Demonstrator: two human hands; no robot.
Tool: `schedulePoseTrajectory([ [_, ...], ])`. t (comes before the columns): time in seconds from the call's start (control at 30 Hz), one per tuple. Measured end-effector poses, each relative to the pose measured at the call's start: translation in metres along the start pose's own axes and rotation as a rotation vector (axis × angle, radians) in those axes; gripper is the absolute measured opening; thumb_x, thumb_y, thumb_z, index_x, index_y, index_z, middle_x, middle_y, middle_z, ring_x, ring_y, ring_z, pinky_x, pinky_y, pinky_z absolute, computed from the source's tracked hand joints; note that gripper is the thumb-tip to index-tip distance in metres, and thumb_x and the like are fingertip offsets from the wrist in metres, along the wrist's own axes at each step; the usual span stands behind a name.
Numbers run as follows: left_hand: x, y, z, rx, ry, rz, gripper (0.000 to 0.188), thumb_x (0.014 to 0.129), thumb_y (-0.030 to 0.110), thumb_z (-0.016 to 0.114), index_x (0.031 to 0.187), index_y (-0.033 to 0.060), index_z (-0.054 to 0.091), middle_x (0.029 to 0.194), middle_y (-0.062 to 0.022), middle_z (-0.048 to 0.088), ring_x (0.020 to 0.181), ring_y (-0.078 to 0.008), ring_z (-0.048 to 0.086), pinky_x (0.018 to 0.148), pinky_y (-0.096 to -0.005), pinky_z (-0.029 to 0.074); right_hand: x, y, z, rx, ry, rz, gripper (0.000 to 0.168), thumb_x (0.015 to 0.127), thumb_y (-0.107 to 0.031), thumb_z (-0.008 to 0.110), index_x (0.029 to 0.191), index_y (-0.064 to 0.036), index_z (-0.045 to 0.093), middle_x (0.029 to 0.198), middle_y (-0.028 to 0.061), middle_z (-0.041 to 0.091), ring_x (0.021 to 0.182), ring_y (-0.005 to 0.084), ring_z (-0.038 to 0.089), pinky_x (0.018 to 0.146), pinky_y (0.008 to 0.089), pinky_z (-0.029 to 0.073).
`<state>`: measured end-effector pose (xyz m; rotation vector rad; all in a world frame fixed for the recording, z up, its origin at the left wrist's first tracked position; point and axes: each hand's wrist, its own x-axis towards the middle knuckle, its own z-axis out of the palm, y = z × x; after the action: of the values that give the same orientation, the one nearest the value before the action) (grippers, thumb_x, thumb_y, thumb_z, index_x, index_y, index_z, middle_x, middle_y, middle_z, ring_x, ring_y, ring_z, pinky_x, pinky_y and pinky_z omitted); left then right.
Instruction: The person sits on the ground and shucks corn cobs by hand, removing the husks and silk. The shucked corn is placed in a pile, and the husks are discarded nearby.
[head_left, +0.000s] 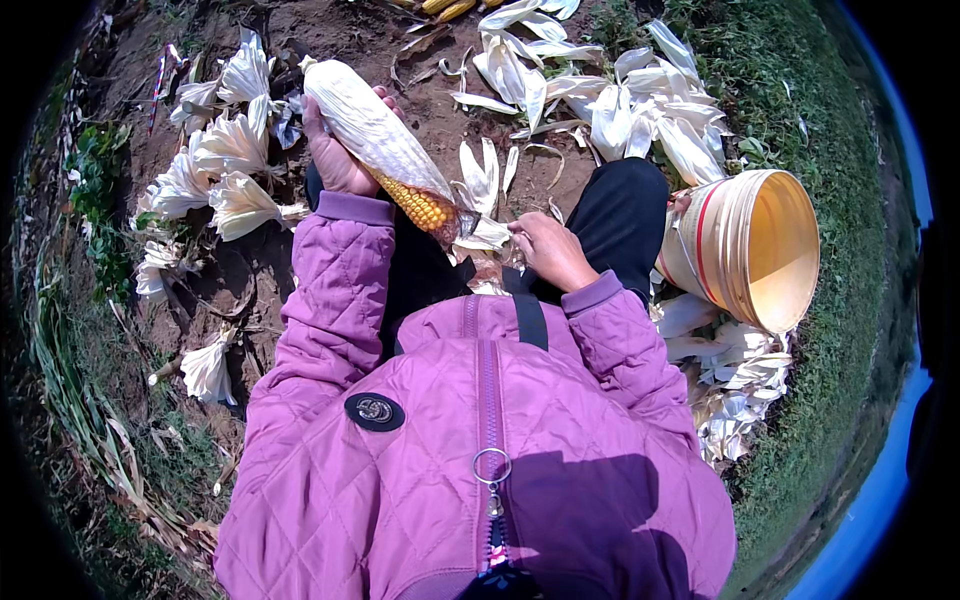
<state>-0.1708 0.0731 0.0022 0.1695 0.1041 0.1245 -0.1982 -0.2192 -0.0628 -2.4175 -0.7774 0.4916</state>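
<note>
My left hand (337, 154) is wrapped around an ear of corn (375, 124), held tilted with its tip towards my lap. Pale dry husk covers most of the ear. At the tip, yellow kernels (420, 204) are bare, with brown corn silk (448, 229) hanging below them. My right hand (551, 249) is beside the tip, apart from the ear, its fingers curled at the edge of a loose pale husk (484, 234). Whether those fingers grip the husk I cannot tell. More husk pieces (480, 172) lie on the soil between my knees.
A cream plastic bucket (720, 240) lies on its side by my right knee. Husks are heaped ahead (611, 112) and below the bucket (739, 390). Stalk stubs with opened husks (236, 142) are at my left. Bare yellow ears (450, 7) show at the top edge.
</note>
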Motion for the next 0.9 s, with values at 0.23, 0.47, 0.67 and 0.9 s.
schedulePoseTrajectory([
  [0.23,0.002,-0.015,-0.009,0.249,0.102,0.035,0.064,0.08,0.054,0.05,0.111,-0.0016,0.048,0.097,-0.0214,0.056,0.087,-0.033,0.056,0.081,-0.0448,0.046,0.016,-0.068,-0.035,0.481,0.02,-0.151,0.042,0.083,-0.04,0.058,0.103,-0.003,0.053,0.083,0.0166,0.059,0.076,0.0276,0.061,0.066,0.0332,0.046],
  [0.47,0.003,-0.014,-0.012,0.313,0.132,0.062,0.063,0.081,0.054,0.049,0.111,-0.0013,0.048,0.098,-0.0216,0.057,0.087,-0.0332,0.058,0.081,-0.0452,0.047,0.011,-0.067,-0.027,0.642,0.075,-0.155,0.025,0.089,-0.023,0.052,0.078,-0.001,0.051,0.059,0.0149,0.043,0.049,0.025,0.042,0.048,0.0325,0.038],
  [0.67,0.005,-0.016,-0.01,0.258,0.182,0.085,0.061,0.081,0.054,0.048,0.111,0.0003,0.048,0.095,-0.0212,0.056,0.087,-0.0342,0.055,0.083,-0.0462,0.045,-0.026,-0.042,-0.055,0.624,0.224,-0.056,0.032,0.093,-0.023,0.046,0.07,-0.002,0.047,0.054,-0.0009,0.042,0.049,0.0053,0.042,0.045,0.0211,0.034],
  [0.9,0.003,-0.013,-0.012,-0.027,-0.095,-0.091,0.064,0.084,0.052,0.042,0.11,-0.0057,0.043,0.095,-0.0172,0.049,0.086,-0.0267,0.048,0.075,-0.0381,0.044,-0.141,0.082,-0.063,0.4,0.806,0.451,0.031,0.094,-0.031,0.043,0.079,-0.005,0.051,0.059,-0.0022,0.044,0.049,0.0045,0.041,0.044,0.0198,0.035],
])
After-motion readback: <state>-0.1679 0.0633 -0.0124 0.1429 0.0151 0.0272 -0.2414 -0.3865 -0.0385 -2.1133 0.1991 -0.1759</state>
